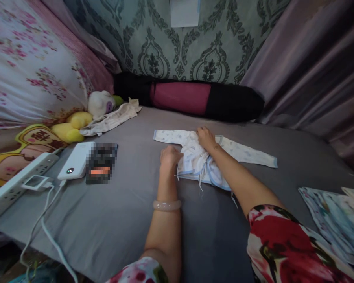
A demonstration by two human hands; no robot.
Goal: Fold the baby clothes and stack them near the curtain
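A small white baby shirt (188, 151) with a faint print, blue trim and tie strings lies spread on the grey sheet, both sleeves stretched out sideways. At its left side, just below the left sleeve, my left hand (170, 155) is closed with the thumb against the shirt's edge. My right hand (205, 138) rests on the upper part near the neckline, fingers bent and closed on the cloth. Its forearm crosses over the shirt's right half and hides some of it. A pale bangle (166, 205) circles my left wrist.
A phone (102, 163), a white power bank (76, 160) and a power strip (20, 179) with cables lie at left. Plush toys (100, 103) and another small garment (115, 118) lie behind them. A black-and-maroon roll (179, 97) lines the wall. Folded clothes (336, 220) sit at right.
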